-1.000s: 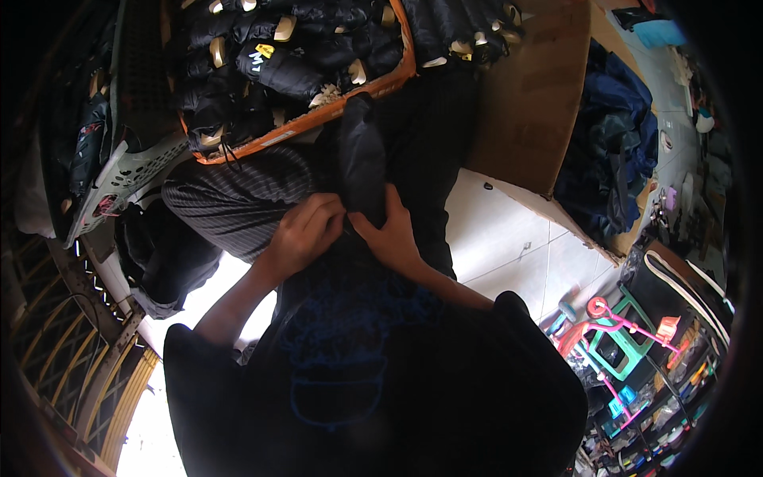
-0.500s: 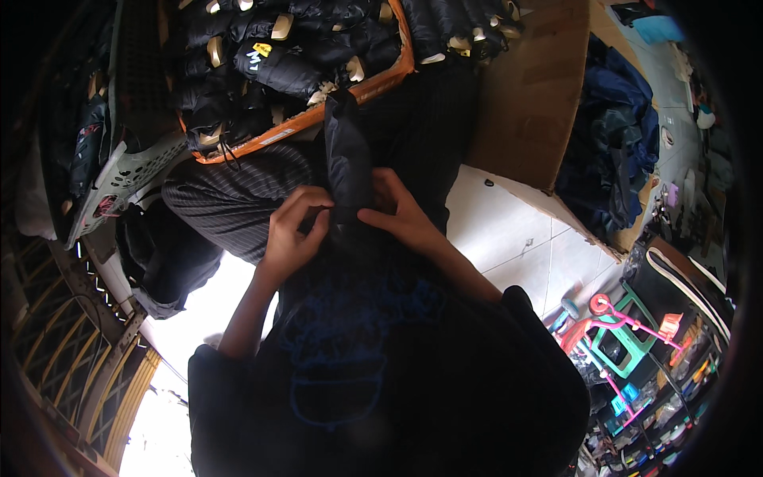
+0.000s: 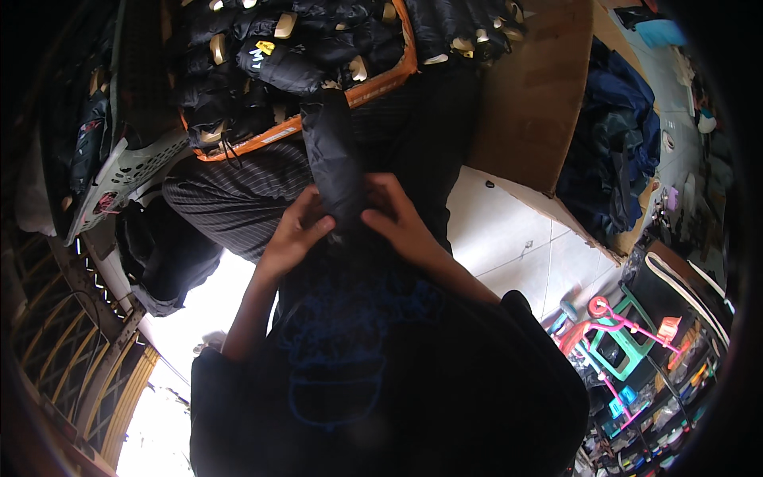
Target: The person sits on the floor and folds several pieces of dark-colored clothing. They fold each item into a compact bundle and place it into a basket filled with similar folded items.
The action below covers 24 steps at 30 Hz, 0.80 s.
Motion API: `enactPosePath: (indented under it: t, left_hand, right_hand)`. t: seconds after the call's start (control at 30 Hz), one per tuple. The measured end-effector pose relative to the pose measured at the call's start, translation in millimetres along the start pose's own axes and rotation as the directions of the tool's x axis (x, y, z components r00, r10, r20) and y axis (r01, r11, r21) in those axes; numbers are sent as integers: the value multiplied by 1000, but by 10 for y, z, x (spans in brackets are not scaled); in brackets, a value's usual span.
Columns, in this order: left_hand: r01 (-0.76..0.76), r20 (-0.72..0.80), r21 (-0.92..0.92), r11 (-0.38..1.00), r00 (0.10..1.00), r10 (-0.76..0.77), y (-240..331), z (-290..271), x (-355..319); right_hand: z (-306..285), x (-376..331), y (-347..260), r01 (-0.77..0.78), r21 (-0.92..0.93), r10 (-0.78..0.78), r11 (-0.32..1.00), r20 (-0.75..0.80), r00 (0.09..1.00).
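Note:
A long, narrow black fabric tube [image 3: 334, 151] stands out from my lap, tilted slightly left at its far end, and looks like a folded umbrella or its sleeve. My left hand [image 3: 296, 226] pinches its near left edge, thumb bent toward the fingers. On the other side my right hand [image 3: 391, 215] grips the near right edge, with its fingers curled partly out of sight behind the fabric. The near end is dark against my black shirt and hard to make out. The tube's far end reaches the rim of an orange-edged container [image 3: 380, 89].
Several black fabric bundles [image 3: 286, 70] with beige-gold ends fill that container. A cardboard box [image 3: 528, 103] of dark blue fabric [image 3: 616, 135] stands at right. Left are a grey perforated basket [image 3: 119, 179] and black cloth [image 3: 171, 258]. A green stool [image 3: 628, 342] stands lower right.
The black tube has turned to show a broader face, and its far end has shifted left. My left fingers have moved around its edge; both hands remain at the near end.

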<state>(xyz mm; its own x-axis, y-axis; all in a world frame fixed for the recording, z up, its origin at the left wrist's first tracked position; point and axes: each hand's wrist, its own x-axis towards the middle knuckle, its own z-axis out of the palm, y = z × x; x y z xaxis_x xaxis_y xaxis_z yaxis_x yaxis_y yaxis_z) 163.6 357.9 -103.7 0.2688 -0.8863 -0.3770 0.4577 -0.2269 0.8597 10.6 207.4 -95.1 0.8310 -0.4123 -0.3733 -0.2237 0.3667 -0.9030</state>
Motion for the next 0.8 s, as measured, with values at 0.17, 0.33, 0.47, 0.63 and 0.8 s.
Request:
enactPosePath:
  t: [0.17, 0.33, 0.47, 0.63, 0.8]
  left_hand:
    - [156, -10, -367, 917, 985, -172, -122, -41, -42]
    - [108, -108, 69, 992, 989, -100, -142, 118, -33]
    - [160, -151, 151, 976, 979, -137, -130, 180, -6]
    - [176, -122, 106, 979, 979, -162, -82, 206, 6]
    - [151, -256, 58, 987, 958, -132, -262, 318, -19]
  right_hand:
    - [-83, -16, 67, 171, -200, -171, 965, 21, 985]
    - [-90, 69, 5, 506, -613, -544, 607, 144, 826]
    - [-125, 121, 12, 613, -689, -675, 387, 241, 697]
    - [-155, 205, 57, 667, -668, -716, 331, 283, 638]
    - [-108, 194, 118, 650, -656, -700, 383, 253, 668]
